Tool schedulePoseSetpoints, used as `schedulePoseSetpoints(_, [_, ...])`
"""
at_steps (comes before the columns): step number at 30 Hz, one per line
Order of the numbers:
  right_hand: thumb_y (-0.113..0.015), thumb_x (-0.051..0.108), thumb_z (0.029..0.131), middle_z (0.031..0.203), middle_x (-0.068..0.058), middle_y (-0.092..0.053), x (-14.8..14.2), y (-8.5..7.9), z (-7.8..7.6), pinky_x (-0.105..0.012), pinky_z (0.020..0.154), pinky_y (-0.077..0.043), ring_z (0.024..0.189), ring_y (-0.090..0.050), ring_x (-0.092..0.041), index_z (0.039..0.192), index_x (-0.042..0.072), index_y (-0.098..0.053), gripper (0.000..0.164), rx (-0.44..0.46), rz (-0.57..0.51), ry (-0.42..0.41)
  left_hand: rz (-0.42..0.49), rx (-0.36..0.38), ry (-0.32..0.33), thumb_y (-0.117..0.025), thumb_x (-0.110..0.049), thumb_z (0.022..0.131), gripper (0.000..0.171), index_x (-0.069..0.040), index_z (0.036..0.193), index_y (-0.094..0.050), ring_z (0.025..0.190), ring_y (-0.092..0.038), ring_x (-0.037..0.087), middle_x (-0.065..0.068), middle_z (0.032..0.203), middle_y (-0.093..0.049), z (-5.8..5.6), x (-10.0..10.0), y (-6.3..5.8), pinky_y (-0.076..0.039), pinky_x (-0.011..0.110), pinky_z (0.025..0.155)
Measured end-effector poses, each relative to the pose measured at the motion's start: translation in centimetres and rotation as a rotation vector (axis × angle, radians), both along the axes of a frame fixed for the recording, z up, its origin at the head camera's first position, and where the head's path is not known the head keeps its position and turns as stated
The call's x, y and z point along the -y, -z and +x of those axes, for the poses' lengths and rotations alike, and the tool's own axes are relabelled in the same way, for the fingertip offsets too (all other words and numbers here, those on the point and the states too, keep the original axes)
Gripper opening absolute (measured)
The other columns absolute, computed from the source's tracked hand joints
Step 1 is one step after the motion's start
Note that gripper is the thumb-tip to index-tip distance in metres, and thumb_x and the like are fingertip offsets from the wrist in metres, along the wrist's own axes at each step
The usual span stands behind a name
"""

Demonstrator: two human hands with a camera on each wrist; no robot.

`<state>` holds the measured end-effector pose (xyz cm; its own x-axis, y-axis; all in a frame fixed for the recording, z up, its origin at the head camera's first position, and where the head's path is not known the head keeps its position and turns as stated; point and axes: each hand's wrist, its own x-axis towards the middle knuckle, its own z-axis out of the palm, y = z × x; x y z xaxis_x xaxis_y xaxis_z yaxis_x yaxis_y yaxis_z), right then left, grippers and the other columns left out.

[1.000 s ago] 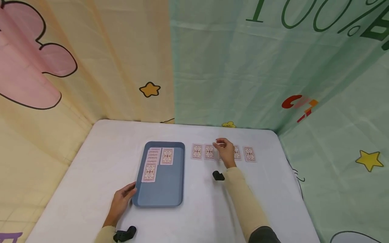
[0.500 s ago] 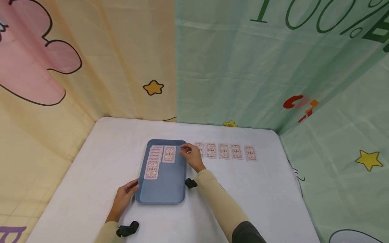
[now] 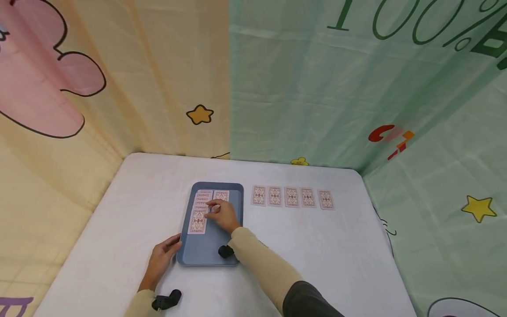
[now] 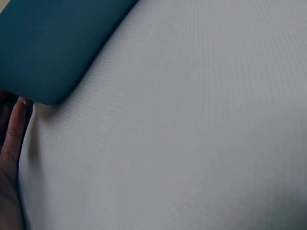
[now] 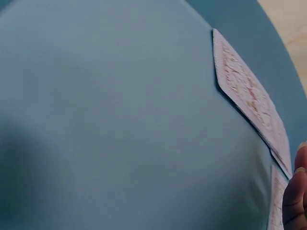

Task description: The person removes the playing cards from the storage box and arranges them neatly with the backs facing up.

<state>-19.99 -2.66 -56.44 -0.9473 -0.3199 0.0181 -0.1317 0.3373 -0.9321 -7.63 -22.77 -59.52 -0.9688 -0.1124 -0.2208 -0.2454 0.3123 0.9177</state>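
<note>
A blue-grey tray point(image 3: 222, 259) lies on the white table. Overlapping face-down playing cards point(image 3: 197, 221) form a column along its left side. Beside their upper part lies another playing card point(image 3: 222, 193), partly covered by my right hand point(image 3: 223, 216). That hand hovers over the tray, fingers bent and thumb apart from them, with no card visible between them. In the right wrist view its fingertips point(image 5: 296, 191) are close to cards point(image 5: 249, 91). My left hand point(image 3: 159, 259) touches the tray's left rim with fairly straight fingers; part of it is hidden in the left wrist view.
Right of the tray, several face-down cards point(image 3: 292, 197) lie in a row, spaced apart. A white cloth point(image 3: 317, 255) covers the table. Printed curtains point(image 3: 293, 88) stand behind and at the sides.
My right hand has moved left from above the row of cards, past the tray's right rim, to the cards in the tray. My left hand stays at the rim.
</note>
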Motion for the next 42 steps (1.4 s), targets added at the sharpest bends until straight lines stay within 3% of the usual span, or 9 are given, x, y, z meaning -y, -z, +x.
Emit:
schedulePoseSetpoints(4, [-0.082,0.009,0.075,0.1,-0.008,-0.065,1.1,0.6,0.2,-0.018,0.062,-0.043,0.066,-0.046,-0.003,0.113,0.001,-0.068,0.041,0.022,0.07,0.0,-0.008,0.014,-0.002,-0.055,-0.019,0.099,0.046,0.007,0.136,-0.049,0.126,-0.047,0.022,0.023,0.138,-0.051,0.2,0.0,-0.1,-0.034,0.002,0.086])
schedulePoseSetpoints(9, [-0.085,0.011,0.073,0.111,-0.004,-0.063,2.2,0.9,0.5,-0.022,0.077,-0.047,0.081,-0.052,-0.008,0.118,0.005,-0.066,0.049,0.064,0.141,0.05,-0.001,0.004,-0.001,-0.056,-0.02,0.099,0.045,0.006,0.136,-0.05,0.123,-0.048,0.014,0.022,0.138,-0.052,0.2,-0.1,-0.2,-0.035,0.003,0.086])
schedulePoseSetpoints(13, [-0.086,0.012,0.071,0.119,-0.005,-0.061,2.9,1.1,0.6,-0.029,0.097,-0.045,0.104,-0.055,-0.015,0.122,0.006,-0.063,0.056,0.063,0.175,0.085,-0.009,-0.003,0.004,-0.055,-0.02,0.099,0.045,0.006,0.136,-0.05,0.126,-0.049,0.024,0.022,0.138,-0.052,0.1,-0.1,-0.3,-0.036,0.005,0.088])
schedulePoseSetpoints(19, [-0.089,0.017,0.068,0.118,-0.003,-0.061,3.2,1.4,0.9,-0.032,0.1,-0.043,0.108,-0.056,-0.017,0.124,0.008,-0.061,0.064,0.022,0.264,0.086,-0.017,0.003,0.008,-0.056,-0.021,0.099,0.046,0.006,0.136,-0.05,0.129,-0.046,0.033,0.022,0.138,-0.051,0.1,0.0,-0.2,-0.039,0.01,0.092])
schedulePoseSetpoints(22, [-0.09,0.019,0.066,0.118,0.001,-0.06,3.3,1.7,1.1,-0.031,0.099,-0.044,0.105,-0.056,-0.014,0.126,0.011,-0.06,0.066,0.004,0.326,0.064,-0.03,-0.005,0.009,-0.056,-0.022,0.099,0.046,0.006,0.135,-0.051,0.126,-0.049,0.028,0.022,0.137,-0.052,0.2,0.0,-0.1,-0.039,0.01,0.092])
schedulePoseSetpoints(27, [-0.09,0.021,0.066,0.119,0.004,-0.058,3.6,1.8,1.2,-0.03,0.098,-0.044,0.103,-0.056,-0.011,0.128,0.016,-0.059,0.069,-0.014,0.415,0.04,-0.028,-0.032,0.008,-0.058,-0.025,0.098,0.047,0.006,0.134,-0.053,0.111,-0.05,-0.006,0.021,0.135,-0.054,0.2,0.1,0.1,-0.039,0.01,0.09])
schedulePoseSetpoints(29, [-0.089,0.021,0.067,0.119,0.003,-0.057,3.7,1.7,1.2,-0.031,0.098,-0.045,0.103,-0.056,-0.011,0.128,0.017,-0.06,0.068,-0.006,0.424,0.035,-0.02,-0.03,0.007,-0.058,-0.025,0.098,0.048,0.006,0.134,-0.052,0.105,-0.047,-0.013,0.022,0.135,-0.054,0.2,0.1,0.1,-0.039,0.009,0.089])
schedulePoseSetpoints(36, [-0.087,0.021,0.071,0.114,0.001,-0.054,3.7,1.2,1.4,-0.031,0.094,-0.046,0.095,-0.054,-0.012,0.13,0.019,-0.06,0.065,0.013,0.437,0.026,-0.018,-0.019,0.006,-0.057,-0.025,0.098,0.048,0.006,0.134,-0.052,0.114,-0.051,0.001,0.022,0.136,-0.053,0.2,0.1,-0.1,-0.039,0.008,0.088])
schedulePoseSetpoints(42, [-0.086,0.021,0.072,0.112,0.0,-0.054,3.5,1.2,1.4,-0.032,0.093,-0.046,0.093,-0.052,-0.012,0.129,0.018,-0.061,0.062,0.012,0.437,0.024,-0.024,-0.035,0.005,-0.058,-0.023,0.098,0.047,0.007,0.133,-0.052,0.104,-0.047,-0.013,0.023,0.134,-0.054,0.2,0.1,0.2,-0.038,0.006,0.087])
